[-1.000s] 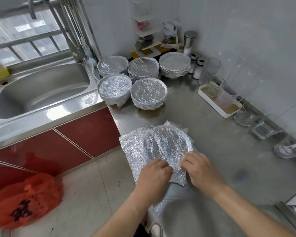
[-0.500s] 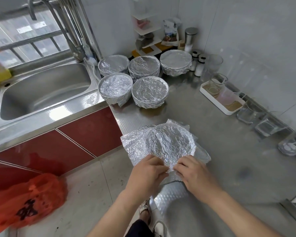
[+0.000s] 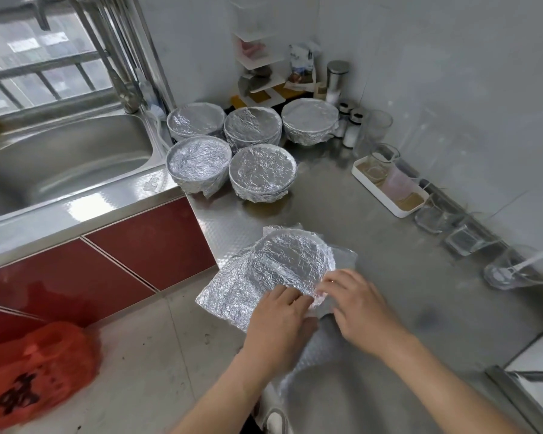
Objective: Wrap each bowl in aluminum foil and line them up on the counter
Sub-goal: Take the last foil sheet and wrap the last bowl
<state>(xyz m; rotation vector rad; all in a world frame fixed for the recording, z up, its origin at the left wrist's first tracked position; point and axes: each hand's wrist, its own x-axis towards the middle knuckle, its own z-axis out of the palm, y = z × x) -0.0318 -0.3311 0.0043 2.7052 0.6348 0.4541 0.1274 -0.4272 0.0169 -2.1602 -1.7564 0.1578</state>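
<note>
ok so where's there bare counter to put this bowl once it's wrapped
Bare counter lies between the half-wrapped bowl and the front two wrapped bowls, and a wider stretch runs right of it up to the white tray and glass dishes. The back corner is crowded: five wrapped bowls, shakers, a rack.

- Foil (image 3: 292, 261): silver, crinkled all over, bright glints.
- 5 bowls (image 3: 262, 170): the same crinkled silver.
- Counter (image 3: 389, 245): dull grey steel, with a dimpled embossed pattern along the front strip.
- Sink (image 3: 60, 161): shiny silver.
- Cabinet (image 3: 145, 242): glossy dark red, pale seams.
- Bag (image 3: 35, 371): orange-red, black characters.
- Tray (image 3: 376, 195): white, tan inside.
- Shelf (image 3: 257, 61): white.
- 2 shakers (image 3: 351, 134): black lids, white contents.
- Wall (image 3: 452, 73): white.
- Floor (image 3: 157, 364): pale grey-beige, a few dark specks.
</note>
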